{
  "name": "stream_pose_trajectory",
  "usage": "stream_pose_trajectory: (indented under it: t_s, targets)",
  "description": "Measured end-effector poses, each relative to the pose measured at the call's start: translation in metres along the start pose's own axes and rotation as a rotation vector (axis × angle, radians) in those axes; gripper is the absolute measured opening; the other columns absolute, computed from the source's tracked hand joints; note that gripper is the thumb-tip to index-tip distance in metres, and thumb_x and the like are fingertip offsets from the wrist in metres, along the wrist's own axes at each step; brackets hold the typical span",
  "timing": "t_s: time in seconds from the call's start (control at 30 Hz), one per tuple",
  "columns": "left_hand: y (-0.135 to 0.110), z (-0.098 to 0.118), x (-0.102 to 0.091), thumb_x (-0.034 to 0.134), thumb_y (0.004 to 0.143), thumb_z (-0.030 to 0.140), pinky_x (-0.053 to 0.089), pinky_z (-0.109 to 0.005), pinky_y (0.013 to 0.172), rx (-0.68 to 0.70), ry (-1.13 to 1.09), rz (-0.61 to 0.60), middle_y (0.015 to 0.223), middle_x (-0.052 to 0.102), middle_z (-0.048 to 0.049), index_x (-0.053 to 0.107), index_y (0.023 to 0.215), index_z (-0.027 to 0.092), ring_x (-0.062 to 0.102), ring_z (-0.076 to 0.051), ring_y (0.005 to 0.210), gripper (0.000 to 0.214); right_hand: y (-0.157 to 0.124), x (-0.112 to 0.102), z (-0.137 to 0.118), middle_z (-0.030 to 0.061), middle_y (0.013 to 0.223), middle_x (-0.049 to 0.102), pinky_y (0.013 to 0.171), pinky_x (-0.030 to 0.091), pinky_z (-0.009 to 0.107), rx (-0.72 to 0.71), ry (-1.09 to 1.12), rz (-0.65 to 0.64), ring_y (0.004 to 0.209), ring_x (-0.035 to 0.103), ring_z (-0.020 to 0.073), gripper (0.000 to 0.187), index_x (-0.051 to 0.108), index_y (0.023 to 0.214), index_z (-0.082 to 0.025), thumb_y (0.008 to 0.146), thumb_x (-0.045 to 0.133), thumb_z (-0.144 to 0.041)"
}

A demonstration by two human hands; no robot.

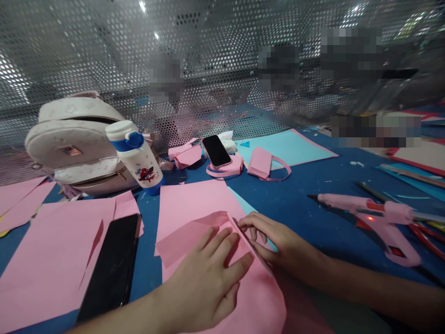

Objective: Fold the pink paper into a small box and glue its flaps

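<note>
A pink paper sheet [194,204] lies on the blue table in front of me, partly folded along a diagonal crease. My left hand [205,278] lies flat on the folded flap, fingers spread and stretched toward the crease. My right hand [278,241] rests on the sheet's right edge, fingertips pressing along the fold line beside the left hand's fingers. Neither hand holds anything.
A black phone [111,269] lies on more pink paper [48,260] at the left. A white bag [73,139] and a white bottle [137,157] stand behind. A second phone [216,150], small pink paper pieces and a light blue sheet [292,146] lie farther back. A pink glue gun [378,222] is at the right.
</note>
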State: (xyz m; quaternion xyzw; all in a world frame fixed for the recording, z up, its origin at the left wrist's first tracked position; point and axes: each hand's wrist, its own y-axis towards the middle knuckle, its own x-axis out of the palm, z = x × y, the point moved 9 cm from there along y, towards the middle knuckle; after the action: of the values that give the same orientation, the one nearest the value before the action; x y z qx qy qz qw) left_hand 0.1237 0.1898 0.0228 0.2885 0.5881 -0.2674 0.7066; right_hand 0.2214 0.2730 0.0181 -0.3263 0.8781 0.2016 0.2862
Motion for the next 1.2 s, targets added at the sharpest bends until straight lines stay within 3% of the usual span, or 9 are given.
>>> stream_pose_trajectory:
  t_s: [0.17, 0.43, 0.67, 0.93, 1.2]
  targets:
    - [0.000, -0.003, -0.001, 0.045, 0.098, 0.031, 0.033, -0.056, 0.117, -0.043, -0.034, 0.030, 0.152, 0.043, -0.0178, 0.043, 0.146, 0.023, 0.038, -0.035, 0.143, 0.048, -0.001, -0.006, -0.006, 0.0073, 0.107, 0.069, 0.087, 0.052, 0.032, -0.121, -0.078, -0.004, 0.099, 0.064, 0.0207, 0.021, 0.068, 0.111, -0.021, 0.092, 0.059, -0.023]
    - [-0.002, -0.004, 0.003, 0.045, 0.098, 0.032, 0.028, -0.056, 0.120, -0.050, -0.047, 0.035, 0.145, 0.049, -0.0158, 0.059, 0.119, 0.018, 0.041, -0.034, 0.140, 0.029, -0.003, -0.001, -0.015, 0.0055, 0.087, 0.063, 0.072, 0.047, 0.028, -0.174, -0.261, -0.066, 0.083, 0.059, 0.0184, 0.020, 0.075, 0.099, -0.023, 0.095, 0.055, -0.021]
    - [-0.003, -0.003, 0.006, 0.043, 0.098, 0.034, 0.026, -0.059, 0.120, -0.043, -0.034, 0.011, 0.145, 0.048, -0.0175, 0.057, 0.120, 0.015, 0.040, -0.036, 0.139, 0.032, -0.004, 0.003, -0.016, 0.0039, 0.080, 0.058, 0.066, 0.042, 0.026, -0.174, -0.281, -0.124, 0.077, 0.055, 0.0163, 0.028, 0.075, 0.090, -0.020, 0.099, 0.048, -0.021]
    - [0.000, -0.006, 0.001, 0.046, 0.097, 0.035, 0.026, -0.058, 0.121, -0.058, -0.081, 0.011, 0.147, 0.048, -0.0135, 0.050, 0.134, 0.019, 0.039, -0.034, 0.141, 0.040, -0.002, 0.001, -0.004, 0.0027, 0.086, 0.063, 0.071, 0.046, 0.025, -0.101, -0.245, -0.075, 0.080, 0.059, 0.0163, 0.028, 0.071, 0.117, -0.024, 0.094, 0.056, -0.021]
    - [-0.002, -0.006, 0.005, 0.036, 0.102, 0.038, 0.021, -0.055, 0.124, -0.044, -0.040, -0.031, 0.150, 0.048, -0.0143, 0.039, 0.148, 0.014, 0.034, -0.033, 0.146, 0.052, 0.000, 0.002, -0.006, 0.0023, 0.087, 0.065, 0.070, 0.044, 0.023, -0.093, -0.275, -0.090, 0.080, 0.061, 0.0147, 0.027, 0.072, 0.114, -0.024, 0.096, 0.052, -0.024]
